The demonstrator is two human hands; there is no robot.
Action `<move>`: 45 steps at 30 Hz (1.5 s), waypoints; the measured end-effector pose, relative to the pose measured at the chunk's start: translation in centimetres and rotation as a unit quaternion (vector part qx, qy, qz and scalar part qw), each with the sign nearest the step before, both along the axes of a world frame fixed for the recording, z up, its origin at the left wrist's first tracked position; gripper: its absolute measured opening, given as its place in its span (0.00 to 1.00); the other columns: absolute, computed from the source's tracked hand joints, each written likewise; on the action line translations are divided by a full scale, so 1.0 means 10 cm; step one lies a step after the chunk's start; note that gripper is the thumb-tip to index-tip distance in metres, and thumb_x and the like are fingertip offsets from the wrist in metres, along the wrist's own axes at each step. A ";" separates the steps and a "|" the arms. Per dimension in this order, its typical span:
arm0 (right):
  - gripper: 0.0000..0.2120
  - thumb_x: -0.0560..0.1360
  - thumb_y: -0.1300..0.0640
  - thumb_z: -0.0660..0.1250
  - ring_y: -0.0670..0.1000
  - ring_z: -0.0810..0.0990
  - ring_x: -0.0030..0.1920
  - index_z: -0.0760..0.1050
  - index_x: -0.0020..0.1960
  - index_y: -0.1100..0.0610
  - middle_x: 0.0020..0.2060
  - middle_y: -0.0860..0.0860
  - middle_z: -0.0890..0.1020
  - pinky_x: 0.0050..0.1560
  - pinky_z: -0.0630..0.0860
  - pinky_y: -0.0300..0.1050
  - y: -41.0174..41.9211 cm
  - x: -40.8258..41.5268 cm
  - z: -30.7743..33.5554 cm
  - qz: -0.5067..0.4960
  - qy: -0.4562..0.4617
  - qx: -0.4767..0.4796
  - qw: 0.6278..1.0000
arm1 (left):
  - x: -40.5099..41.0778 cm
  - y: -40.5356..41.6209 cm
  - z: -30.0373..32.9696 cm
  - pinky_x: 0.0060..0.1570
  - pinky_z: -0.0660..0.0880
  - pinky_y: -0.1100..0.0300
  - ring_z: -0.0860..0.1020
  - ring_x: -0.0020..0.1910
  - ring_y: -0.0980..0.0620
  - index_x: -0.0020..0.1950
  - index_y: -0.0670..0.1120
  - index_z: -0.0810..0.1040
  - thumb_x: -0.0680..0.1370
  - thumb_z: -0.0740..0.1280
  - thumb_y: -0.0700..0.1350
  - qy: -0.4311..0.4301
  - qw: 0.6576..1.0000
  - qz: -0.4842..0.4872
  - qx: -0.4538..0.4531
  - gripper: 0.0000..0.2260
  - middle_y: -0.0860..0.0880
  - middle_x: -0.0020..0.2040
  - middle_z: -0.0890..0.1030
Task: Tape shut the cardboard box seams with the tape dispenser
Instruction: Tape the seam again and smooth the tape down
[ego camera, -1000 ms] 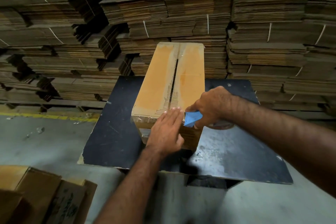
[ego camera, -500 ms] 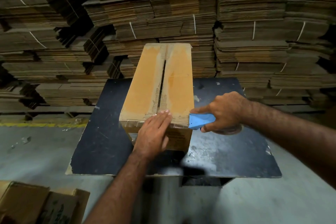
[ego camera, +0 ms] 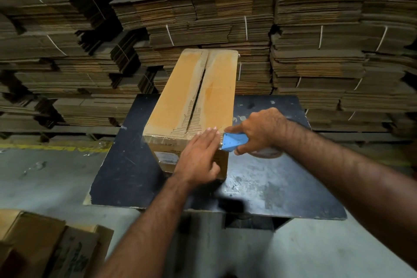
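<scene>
Since a second ago the blue tape dispenser [ego camera: 234, 141] has slid rightward past the cardboard box's [ego camera: 191, 97] near right corner. Right hand [ego camera: 259, 130] grips it, fingers curled round. Left hand [ego camera: 198, 156] presses flat, fingers straight, on the near edge. Box sits on the dark counter [ego camera: 259, 183]; bundled flat cardboard stacks [ego camera: 316, 52] rise behind, loose cartons [ego camera: 45, 248] lower left.

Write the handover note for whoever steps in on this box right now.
Left hand: flat, pressing tape on the near top edge of the cardboard box.
Right hand: grips the blue tape dispenser at the box's near right corner.
Box stands on the black table.
Done: tape lies across the near edge.
Left: the centre seam on top looks open and untaped.
</scene>
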State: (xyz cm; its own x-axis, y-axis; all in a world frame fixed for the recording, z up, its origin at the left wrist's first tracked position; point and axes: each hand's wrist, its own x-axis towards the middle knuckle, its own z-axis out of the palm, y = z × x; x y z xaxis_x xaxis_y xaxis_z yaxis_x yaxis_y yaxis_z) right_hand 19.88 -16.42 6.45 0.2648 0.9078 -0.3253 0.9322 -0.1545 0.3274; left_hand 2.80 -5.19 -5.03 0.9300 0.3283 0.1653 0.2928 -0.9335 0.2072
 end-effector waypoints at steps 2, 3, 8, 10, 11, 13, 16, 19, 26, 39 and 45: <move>0.37 0.72 0.23 0.54 0.52 0.76 0.47 0.50 0.77 0.32 0.63 0.49 0.78 0.40 0.71 0.46 -0.03 0.00 -0.02 -0.001 -0.002 0.003 1.000 | 0.05 -0.10 -0.03 0.80 0.49 0.49 0.53 0.81 0.51 0.82 0.45 0.56 0.72 0.66 0.47 -0.014 0.999 0.021 -0.026 0.39 0.48 0.82 0.55; 0.37 0.72 0.23 0.54 0.51 0.75 0.45 0.50 0.77 0.32 0.61 0.50 0.79 0.41 0.72 0.46 -0.04 0.00 -0.03 -0.002 0.000 0.006 1.000 | 0.05 -0.08 -0.03 0.80 0.49 0.49 0.53 0.81 0.51 0.82 0.46 0.55 0.73 0.67 0.45 -0.019 0.999 0.028 -0.032 0.39 0.49 0.82 0.55; 0.36 0.72 0.22 0.50 0.50 0.75 0.41 0.47 0.76 0.29 0.49 0.48 0.79 0.37 0.72 0.42 -0.25 0.16 -0.12 0.002 0.043 0.068 0.997 | -0.01 0.03 0.00 0.79 0.48 0.53 0.53 0.80 0.53 0.82 0.49 0.55 0.74 0.70 0.44 -0.004 1.000 0.010 -0.012 0.39 0.52 0.82 0.54; 0.35 0.72 0.22 0.50 0.50 0.78 0.43 0.45 0.76 0.28 0.51 0.48 0.81 0.35 0.68 0.42 -0.41 0.28 -0.16 0.000 0.059 0.080 0.995 | -0.01 0.02 0.02 0.79 0.47 0.54 0.53 0.80 0.54 0.82 0.50 0.54 0.74 0.70 0.43 0.002 1.000 0.013 -0.015 0.40 0.53 0.82 0.54; 0.35 0.72 0.22 0.49 0.50 0.78 0.45 0.44 0.75 0.27 0.52 0.48 0.81 0.35 0.67 0.42 -0.47 0.32 -0.19 -0.006 0.068 0.080 0.994 | -0.01 0.02 0.03 0.79 0.47 0.53 0.52 0.80 0.54 0.82 0.50 0.54 0.74 0.70 0.43 0.007 1.000 0.014 -0.020 0.40 0.54 0.82 0.53; 0.35 0.72 0.22 0.50 0.50 0.78 0.47 0.45 0.75 0.27 0.54 0.48 0.81 0.38 0.70 0.43 -0.50 0.33 -0.25 -0.009 0.075 0.084 0.994 | 0.00 0.03 0.04 0.80 0.49 0.50 0.51 0.81 0.55 0.82 0.51 0.53 0.74 0.69 0.44 0.016 0.999 0.014 -0.030 0.40 0.53 0.82 0.53; 0.36 0.71 0.21 0.50 0.50 0.79 0.48 0.47 0.76 0.29 0.55 0.49 0.80 0.41 0.76 0.44 -0.39 0.27 -0.39 -0.001 0.053 0.087 0.995 | 0.01 -0.01 0.08 0.79 0.49 0.49 0.49 0.81 0.54 0.82 0.49 0.51 0.74 0.67 0.46 0.037 0.999 0.019 -0.033 0.40 0.52 0.83 0.51; 0.37 0.70 0.21 0.51 0.52 0.79 0.49 0.48 0.76 0.29 0.54 0.50 0.80 0.45 0.78 0.47 -0.34 0.28 -0.47 -0.004 0.060 0.090 0.994 | 0.08 -0.12 0.17 0.80 0.46 0.51 0.48 0.81 0.53 0.83 0.47 0.51 0.73 0.65 0.46 0.024 0.999 -0.004 -0.022 0.40 0.49 0.83 0.50; 0.36 0.71 0.21 0.46 0.50 0.77 0.42 0.47 0.76 0.29 0.46 0.49 0.79 0.36 0.71 0.41 -0.43 0.33 -0.61 -0.018 0.095 0.129 0.987 | 0.16 -0.24 0.14 0.80 0.46 0.53 0.49 0.81 0.52 0.83 0.47 0.51 0.76 0.66 0.43 0.025 0.998 -0.052 -0.036 0.38 0.49 0.83 0.51; 0.35 0.72 0.24 0.55 0.55 0.80 0.54 0.58 0.76 0.32 0.56 0.51 0.82 0.45 0.71 0.48 -0.68 0.51 -1.16 -0.103 0.131 0.099 0.981 | 0.19 -0.22 0.11 0.79 0.44 0.54 0.51 0.81 0.49 0.82 0.45 0.53 0.71 0.75 0.40 0.061 0.996 -0.059 0.040 0.45 0.47 0.82 0.52; 0.38 0.74 0.36 0.62 0.62 0.78 0.58 0.53 0.79 0.48 0.60 0.58 0.76 0.52 0.74 0.53 -0.71 0.39 -1.68 -0.363 0.174 0.178 0.898 | 0.21 -0.26 0.08 0.77 0.42 0.55 0.52 0.81 0.49 0.82 0.46 0.53 0.69 0.77 0.42 0.058 0.997 -0.039 0.044 0.48 0.47 0.82 0.52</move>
